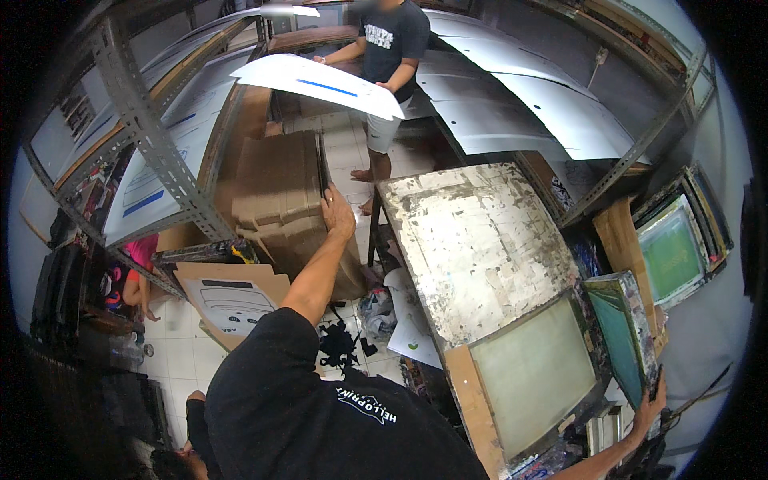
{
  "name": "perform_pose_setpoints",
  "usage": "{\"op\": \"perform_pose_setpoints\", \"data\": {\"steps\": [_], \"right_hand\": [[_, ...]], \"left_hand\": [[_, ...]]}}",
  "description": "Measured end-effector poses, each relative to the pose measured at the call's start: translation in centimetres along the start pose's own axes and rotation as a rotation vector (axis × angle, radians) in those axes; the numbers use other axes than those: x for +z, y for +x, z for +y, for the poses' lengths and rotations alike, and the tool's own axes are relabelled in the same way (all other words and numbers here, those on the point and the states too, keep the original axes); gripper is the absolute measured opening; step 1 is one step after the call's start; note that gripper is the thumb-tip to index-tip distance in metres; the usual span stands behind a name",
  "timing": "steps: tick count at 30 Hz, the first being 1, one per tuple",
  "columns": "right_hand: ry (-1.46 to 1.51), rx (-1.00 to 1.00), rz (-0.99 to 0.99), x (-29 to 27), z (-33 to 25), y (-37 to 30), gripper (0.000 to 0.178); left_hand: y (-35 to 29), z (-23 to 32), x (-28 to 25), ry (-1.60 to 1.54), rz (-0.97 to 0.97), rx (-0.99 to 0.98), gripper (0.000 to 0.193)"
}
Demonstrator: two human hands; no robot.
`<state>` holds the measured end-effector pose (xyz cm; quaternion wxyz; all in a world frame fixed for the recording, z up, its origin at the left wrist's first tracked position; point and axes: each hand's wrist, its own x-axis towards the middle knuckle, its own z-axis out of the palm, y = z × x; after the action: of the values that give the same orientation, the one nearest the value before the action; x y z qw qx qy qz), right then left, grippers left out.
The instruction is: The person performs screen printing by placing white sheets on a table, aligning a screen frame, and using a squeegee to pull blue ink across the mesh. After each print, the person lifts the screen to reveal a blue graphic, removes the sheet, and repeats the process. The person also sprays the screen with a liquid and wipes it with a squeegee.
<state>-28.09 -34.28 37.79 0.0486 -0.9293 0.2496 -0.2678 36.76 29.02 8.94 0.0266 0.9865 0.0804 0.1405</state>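
Big worktable on the right, topped by a worn white board [488, 248], patchy and flaking, straight-edged; a pale framed screen [538, 372], smooth and greyish green, sits at its near end with a brown strip [472, 400] along the left side. White sheets [512, 112], flat and glossy, fill the rack behind.

Brown cardboard box [276, 172], creased and blocky, stands left of the table, ahead of the wearer. White tile floor [344, 140] shows in a narrow gap between box and table; a co-worker [392, 48] stands at its far side, both hands on a white sheet [320, 84] with a blue stripe.

Teal-mesh frame [618, 336], rigid with a smeared rim, stands tilted just beside the table's right edge; a green screen [674, 250] leans beyond it, near the wall.

Left hand [339, 214]: fingers part-extended over the box's right edge, touching there; can't tell if it grips. Right hand [650, 410]: low right, fingers curled around the teal-mesh frame's lower corner, gripping it; room around it tight, clutter close by.

Black scraps [340, 344], soft and ragged, lie on the floor below the box.
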Motion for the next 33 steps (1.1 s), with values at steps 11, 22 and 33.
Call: {"op": "perform_pose_setpoints", "data": {"steps": [11,22,33], "right_hand": [[-0.144,0.153,0.003,-0.6,-1.6,-0.1,0.057],[-0.226,0.157,0.042,-1.7,2.9,-1.0,0.065],[-0.231,0.083,0.118,-1.3,2.7,1.0,0.057]], "left_hand": [[3.8,0.2,0.8,-0.453,-0.093,-0.148,0.034],[-1.3,3.5,-10.5,-0.728,0.461,0.019,0.033],[-22.4,11.1,-25.0,-0.872,0.666,0.846,0.054]]}}
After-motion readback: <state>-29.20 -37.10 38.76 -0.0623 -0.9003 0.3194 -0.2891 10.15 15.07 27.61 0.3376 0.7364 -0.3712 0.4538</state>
